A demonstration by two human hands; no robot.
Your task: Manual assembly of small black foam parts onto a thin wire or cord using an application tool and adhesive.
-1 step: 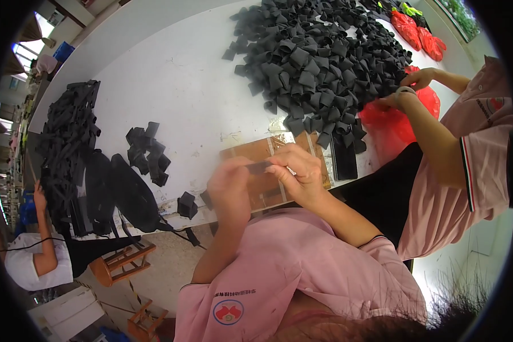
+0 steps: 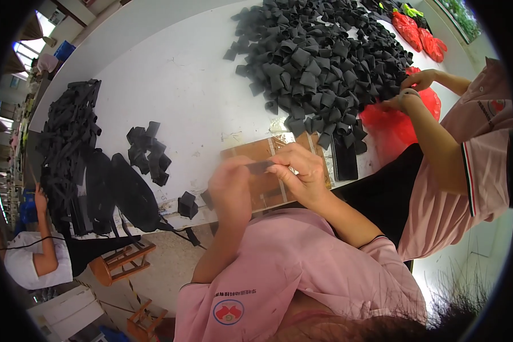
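Note:
A small black strip of fabric [image 2: 258,167] is stretched between my hands, above the near edge of the white table. My left hand [image 2: 230,185] pinches its left end; this hand is a little blurred. At the other end, the thumb and fingers of my right hand [image 2: 299,172] are closed on the strip. Beneath the hands lies a brown cardboard sheet [image 2: 266,195] with pale tape on it. Beyond it spreads a large pile of folded black fabric pieces [image 2: 310,71]. A smaller cluster of black pieces [image 2: 148,153] rests to the left, with one more black piece [image 2: 187,204] nearer me.
A heap of black strips [image 2: 68,137] and a black pouch [image 2: 132,194] occupy the table's left end. On my right, a co-worker's hands [image 2: 407,94] are at the pile beside a red plastic bag [image 2: 396,122]. A dark flat slab [image 2: 344,157] lies near the edge. Wooden stools [image 2: 122,262] stand lower left.

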